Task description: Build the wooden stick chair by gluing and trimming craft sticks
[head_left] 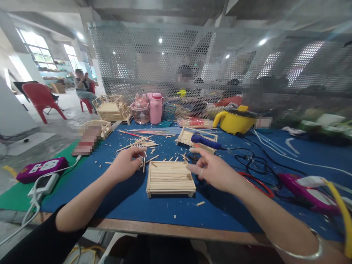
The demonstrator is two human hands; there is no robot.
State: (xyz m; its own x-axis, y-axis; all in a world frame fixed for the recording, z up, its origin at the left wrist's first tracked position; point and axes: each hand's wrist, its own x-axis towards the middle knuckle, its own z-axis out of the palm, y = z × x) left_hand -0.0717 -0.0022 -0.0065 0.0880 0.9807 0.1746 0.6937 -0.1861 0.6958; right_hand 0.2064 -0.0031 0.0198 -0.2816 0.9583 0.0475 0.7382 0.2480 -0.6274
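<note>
the left hand [128,164] curls near loose sticks [137,143]; whether pinching one, i cannot tell. rightward on the desk [121,207] stands a wooden rack [170,179], probably light, stiff, fragile: best held by both ends. the right hand [213,169] is spread, gripping nothing, by its far corner.

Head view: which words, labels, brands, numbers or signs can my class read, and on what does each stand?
No text can be read.
Purple item at left: white markings too blurred to read.
Phone at left: pixelated, unreadable.
Red-marked packet at back: markings too small to read.
Blue glue gun: no legible lettering.
</note>
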